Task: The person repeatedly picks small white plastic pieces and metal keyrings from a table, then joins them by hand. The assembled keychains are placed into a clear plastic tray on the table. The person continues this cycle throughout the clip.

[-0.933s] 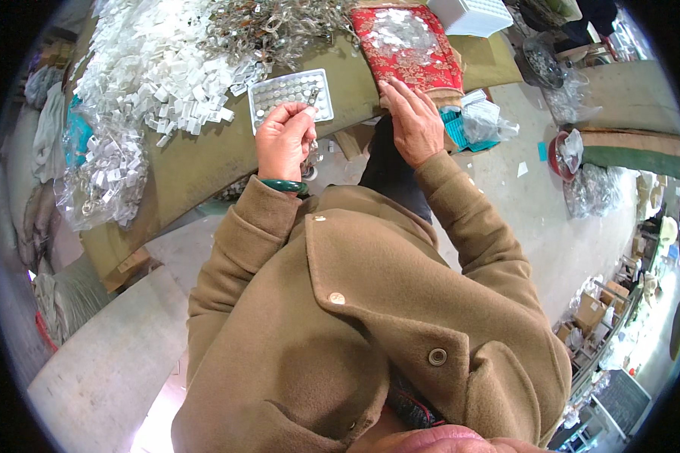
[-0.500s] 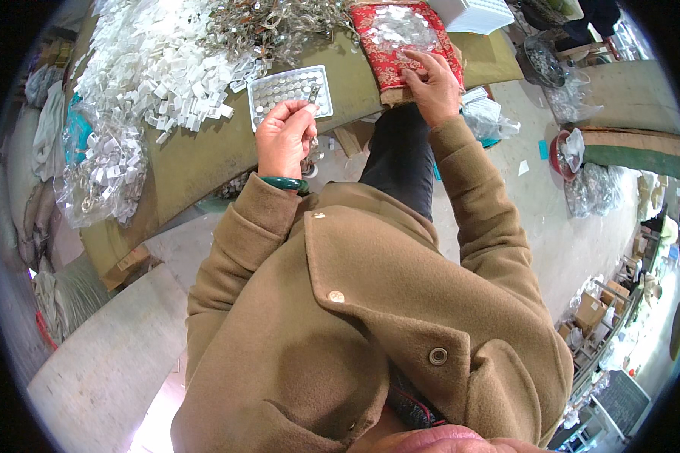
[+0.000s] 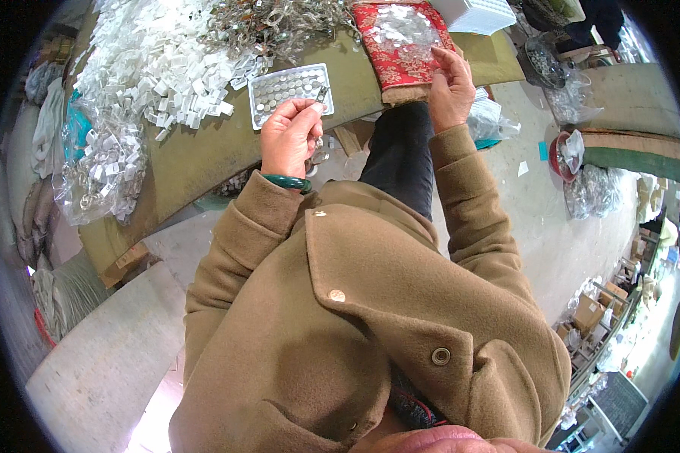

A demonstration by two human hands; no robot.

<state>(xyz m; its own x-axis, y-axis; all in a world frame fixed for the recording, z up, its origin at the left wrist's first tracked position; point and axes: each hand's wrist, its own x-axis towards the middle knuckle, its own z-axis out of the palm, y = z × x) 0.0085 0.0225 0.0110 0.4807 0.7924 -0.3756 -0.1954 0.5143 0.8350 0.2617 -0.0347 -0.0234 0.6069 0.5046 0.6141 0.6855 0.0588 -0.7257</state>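
- Left hand (image 3: pixel 289 136): fingers pinched together on a small metal clip (image 3: pixel 322 93), held just above the near edge of the clear compartment tray (image 3: pixel 289 87).
- Right hand (image 3: pixel 450 84): fingertips drawn together over the red patterned cloth (image 3: pixel 397 47), touching the small shiny discs (image 3: pixel 402 24) heaped there; whether a disc is actually pinched cannot be told.
- The tray lies flat on the olive counter (image 3: pixel 204 162), beside a spread of white folded tags (image 3: pixel 155 72) and a tangle of metal fittings (image 3: pixel 279 23).
- Risk, as judged: the clip is held at the fingertips only, so a slight slip could drop it into the filled tray cells or off the counter edge onto the floor.
- Risk, as judged: the red cloth overhangs the counter edge; a drag of the right hand could spill discs to the floor.
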